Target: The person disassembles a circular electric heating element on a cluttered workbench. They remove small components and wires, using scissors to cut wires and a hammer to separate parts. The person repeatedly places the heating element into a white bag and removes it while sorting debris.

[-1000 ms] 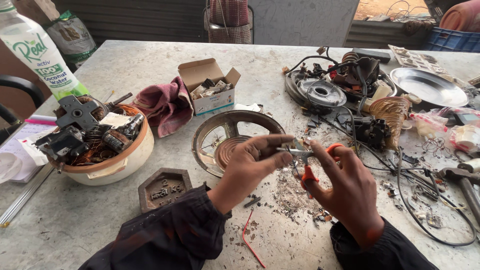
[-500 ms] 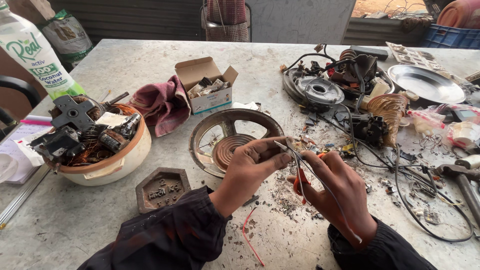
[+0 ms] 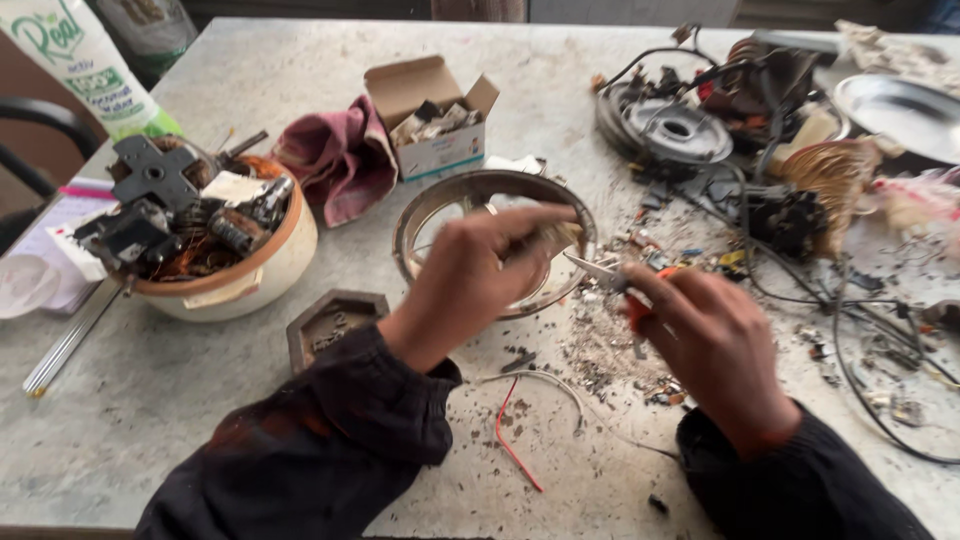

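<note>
1. Compared with a moment ago, the view has tipped lower and closer, and the left hand [image 3: 470, 275] has lifted over the round metal ring [image 3: 492, 243] at frame centre, fingers pinched narrow around something small and pale (too blurred to name).
2. The right hand [image 3: 715, 350], centre right, is closed around red-handled pliers [image 3: 620, 285], whose metal tips now point left toward the pinched piece, so the two are meeting.
3. Gritty debris and a thin red wire [image 3: 512, 445] lie on the grey stone table [image 3: 150, 400] below.
4. At left, a cream bowl [image 3: 245, 275] holds dark, coppery motor parts; a crumpled maroon cloth [image 3: 335, 160] and an open cardboard box [image 3: 435, 115] sit above centre.
</note>
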The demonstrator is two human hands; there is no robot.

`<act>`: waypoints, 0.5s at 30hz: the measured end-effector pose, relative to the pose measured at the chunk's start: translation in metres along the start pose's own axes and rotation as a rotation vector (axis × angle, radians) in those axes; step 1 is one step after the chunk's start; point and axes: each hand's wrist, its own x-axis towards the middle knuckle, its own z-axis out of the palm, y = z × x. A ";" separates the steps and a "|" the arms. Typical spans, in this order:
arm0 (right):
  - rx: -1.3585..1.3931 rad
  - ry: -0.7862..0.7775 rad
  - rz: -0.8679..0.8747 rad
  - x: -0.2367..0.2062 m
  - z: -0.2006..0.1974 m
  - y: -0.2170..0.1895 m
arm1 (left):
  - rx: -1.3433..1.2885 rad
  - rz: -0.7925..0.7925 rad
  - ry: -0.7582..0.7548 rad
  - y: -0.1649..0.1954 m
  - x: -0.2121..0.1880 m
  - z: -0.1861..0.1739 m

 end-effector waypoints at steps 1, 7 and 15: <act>-0.040 -0.011 -0.014 0.001 0.000 0.003 | 0.042 0.142 0.070 -0.001 0.003 -0.007; 0.449 -0.056 0.253 -0.009 0.000 0.015 | 0.086 0.358 0.010 0.001 0.006 -0.013; -0.077 -0.594 0.566 -0.012 0.006 0.051 | 0.018 0.189 -0.577 0.004 -0.026 0.043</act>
